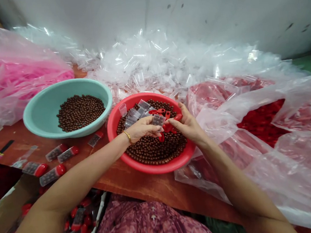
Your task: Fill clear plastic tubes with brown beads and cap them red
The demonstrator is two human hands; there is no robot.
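Over a red basin [150,170] of small brown balls [156,155], my left hand [141,129] grips a small transparent container [158,120] with dark balls inside. Just to its right, my right hand [190,126] pinches a red cap [178,117] between thumb and fingers, close to the container's end. Whether cap and container touch is hard to make out. More transparent containers [133,115] lie on the balls behind my left hand. Several loose red caps [159,111] rest around my fingertips, partly hidden by them.
A teal basin [71,134] with more brown balls stands at the left. Capped containers [53,175] lie on the table before it, above a box of more [77,221]. Transparent plastic pieces [149,61] are heaped behind. Bags of red pieces [261,120] and pink pieces [29,78] flank them.
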